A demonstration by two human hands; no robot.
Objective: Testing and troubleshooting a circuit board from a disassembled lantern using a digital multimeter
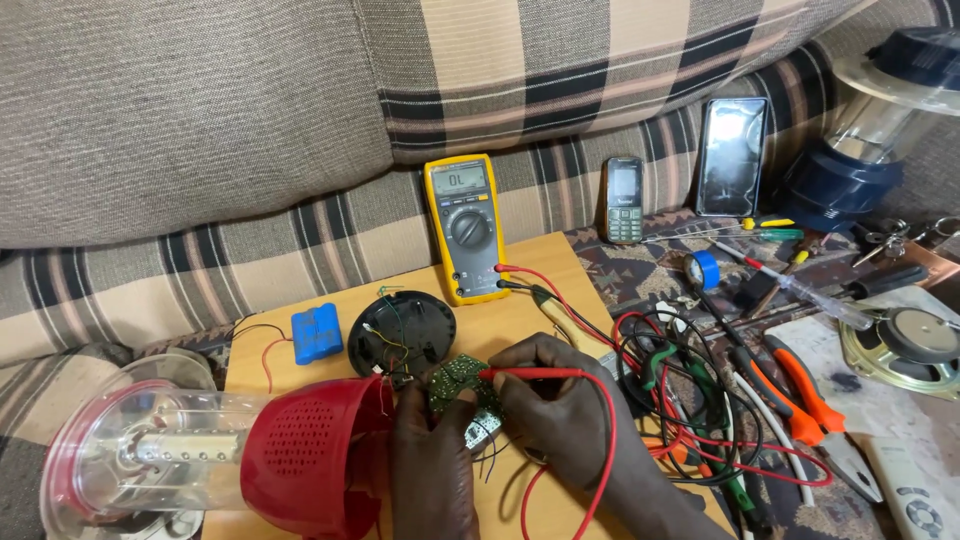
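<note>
My right hand (560,405) holds a red multimeter probe (530,374) and presses its tip toward a green circuit board (455,378). My left hand (425,440) steadies the board from the left, next to the red base of a lantern (310,455). The lantern lies on its side, its clear cylinder (150,455) pointing left. A yellow multimeter (466,228) leans against the sofa behind, red and black leads running from it. A black round cover (402,332) and a blue battery pack (316,332) lie on the wooden board (540,290).
Right of the board lie pliers with orange handles (800,385), green-handled cutters (700,400), screwdrivers (770,232), blue tape (706,269), a loose speaker (905,345) and tangled wires (680,410). Two phones (625,198) lean on the plaid sofa (200,110). A blue lantern (870,130) stands far right.
</note>
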